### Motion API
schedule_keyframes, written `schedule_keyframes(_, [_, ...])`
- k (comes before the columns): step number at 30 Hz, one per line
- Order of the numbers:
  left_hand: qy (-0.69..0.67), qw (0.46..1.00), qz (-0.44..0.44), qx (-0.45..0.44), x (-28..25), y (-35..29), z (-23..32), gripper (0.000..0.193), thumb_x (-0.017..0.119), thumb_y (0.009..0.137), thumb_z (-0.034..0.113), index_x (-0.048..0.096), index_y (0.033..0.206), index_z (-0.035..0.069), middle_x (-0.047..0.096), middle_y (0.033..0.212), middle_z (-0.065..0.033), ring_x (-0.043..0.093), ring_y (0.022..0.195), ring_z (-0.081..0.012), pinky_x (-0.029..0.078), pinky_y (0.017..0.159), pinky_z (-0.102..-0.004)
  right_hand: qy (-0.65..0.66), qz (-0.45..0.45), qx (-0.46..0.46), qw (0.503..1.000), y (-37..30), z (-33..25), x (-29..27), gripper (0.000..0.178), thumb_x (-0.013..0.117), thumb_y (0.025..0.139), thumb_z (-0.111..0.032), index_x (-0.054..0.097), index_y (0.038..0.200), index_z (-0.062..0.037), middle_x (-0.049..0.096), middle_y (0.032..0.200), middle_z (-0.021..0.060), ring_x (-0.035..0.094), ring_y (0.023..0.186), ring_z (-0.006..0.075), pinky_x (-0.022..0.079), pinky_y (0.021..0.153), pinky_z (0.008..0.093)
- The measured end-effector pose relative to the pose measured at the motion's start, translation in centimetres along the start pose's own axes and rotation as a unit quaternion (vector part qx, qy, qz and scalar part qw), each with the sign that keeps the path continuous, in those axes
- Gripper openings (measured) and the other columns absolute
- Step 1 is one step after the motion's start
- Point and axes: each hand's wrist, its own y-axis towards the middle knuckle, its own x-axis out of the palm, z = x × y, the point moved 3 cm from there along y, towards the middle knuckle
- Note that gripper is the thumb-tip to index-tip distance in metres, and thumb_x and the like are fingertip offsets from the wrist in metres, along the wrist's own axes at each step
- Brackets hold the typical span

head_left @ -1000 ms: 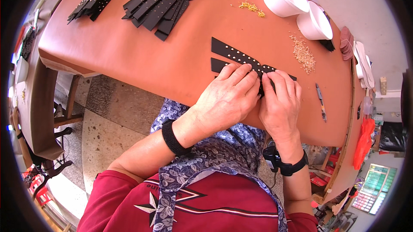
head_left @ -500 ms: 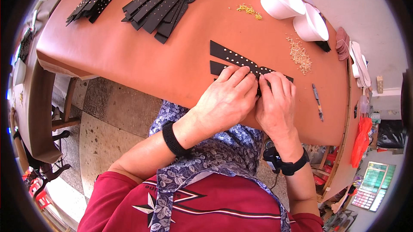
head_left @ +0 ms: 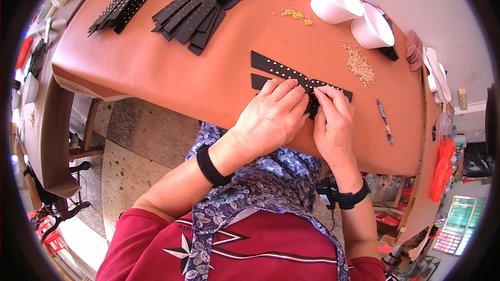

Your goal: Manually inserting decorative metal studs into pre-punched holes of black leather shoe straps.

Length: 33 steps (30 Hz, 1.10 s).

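Observation:
A black cut-out piece with splayed strips and rows of small metal studs lies near the table's front edge. My left hand rests over its left and lower strips, fingers bent and pressed together against it, holding it down. At the piece's middle, the thumb and fingertips of my right hand are closed in a pinch on its surface. Whatever is between those fingertips is too small or hidden to make out. Beyond the piece, to the right, lies a scatter of tiny gold-coloured studs.
Two white bowls stand at the back right, near a small yellow heap. Stacks of studded black pieces lie at the far left. A pen is right of my right hand. The brown table has a rounded front edge.
My right fingers have drawn into a tighter pinch at the piece's middle, uncovering more of its right strip. My left hand keeps its place on the piece. The whole view has shifted slightly.

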Motion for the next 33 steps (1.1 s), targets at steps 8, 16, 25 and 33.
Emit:
schedule_keyframes(8, [0.011, 1.0, -0.025, -0.001, 0.0, 0.2, 0.0, 0.035, 0.072, 0.083, 0.016, 0.068, 0.114, 0.002, 0.061, 0.122, -0.0095, 0.056, 0.124, -0.0295, 0.045, 0.104, -0.0452, -0.084, -0.013, -0.039, 0.996, 0.3, -0.5, -0.1, 0.037, 0.062, 0.079, 0.002, 0.068, 0.116, 0.0033, 0.063, 0.119, 0.0119, 0.059, 0.115, 0.0306, 0.043, 0.097, 0.0441])
schedule_keyframes(16, [0.016, 1.0, -0.018, -0.001, 0.2, 0.1, 0.0, 0.032, 0.07, 0.085, 0.016, 0.068, 0.113, 0.001, 0.061, 0.119, -0.0094, 0.056, 0.123, -0.0293, 0.045, 0.103, -0.0445, -0.169, -0.028, -0.086, 0.982, 0.5, -1.2, 0.1, 0.034, 0.062, 0.084, -0.006, 0.066, 0.116, 0.0054, 0.062, 0.12, 0.0137, 0.058, 0.118, 0.0295, 0.043, 0.096, 0.0434])
schedule_keyframes(25, [0.022, 1.0, -0.019, 0.0, 0.3, 0.1, 0.0, 0.031, 0.069, 0.085, 0.015, 0.067, 0.112, 0.0, 0.061, 0.117, -0.0102, 0.056, 0.122, -0.0293, 0.045, 0.104, -0.0448, -0.217, -0.08, -0.106, 0.967, 1.3, -1.8, -0.3, 0.034, 0.062, 0.084, -0.006, 0.067, 0.113, 0.0093, 0.061, 0.12, 0.0145, 0.056, 0.121, 0.0287, 0.042, 0.097, 0.0438])
schedule_keyframes(33, [0.023, 1.0, -0.018, 0.01, 0.4, 0.0, -0.1, 0.032, 0.069, 0.084, 0.016, 0.067, 0.112, 0.0, 0.061, 0.116, -0.0104, 0.056, 0.121, -0.0296, 0.045, 0.103, -0.0446, -0.233, -0.138, -0.13, 0.954, 2.0, -1.9, -0.3, 0.034, 0.061, 0.082, -0.004, 0.067, 0.113, 0.0092, 0.061, 0.121, 0.0138, 0.055, 0.12, 0.0282, 0.041, 0.098, 0.0438])
